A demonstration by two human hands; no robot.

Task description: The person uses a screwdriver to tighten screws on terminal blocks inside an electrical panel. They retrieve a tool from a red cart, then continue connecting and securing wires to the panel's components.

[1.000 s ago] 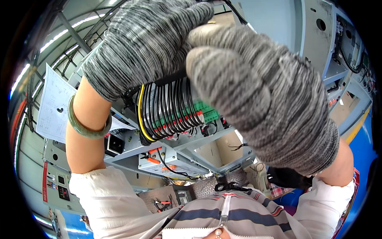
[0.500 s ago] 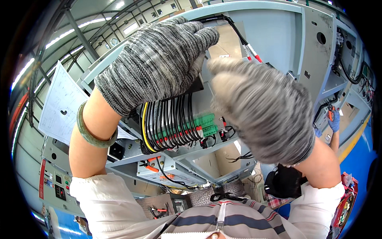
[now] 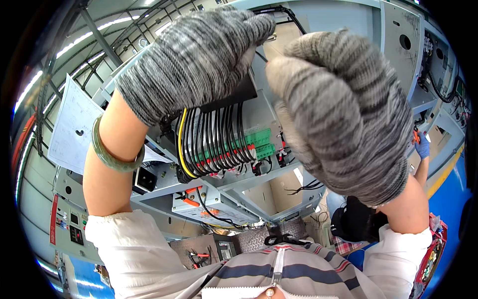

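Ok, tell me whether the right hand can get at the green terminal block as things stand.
Likely yes: the green terminal block shows an uncovered right end, with the gloved right hand seemingly nearby, though black wires cross the block's left part.

A high pale roof (image 3: 110,15) on dark steel beams (image 3: 101,37) rises at the left, its long white strip lights (image 3: 29,90) shining in rows. Under it a pale panelled wall (image 3: 37,194) curves along the rim of the view, near a red bar (image 3: 25,135). The floor (image 3: 454,182) is glossy blue, marked with a yellow stripe (image 3: 445,172) at the right, and shows again at lower left
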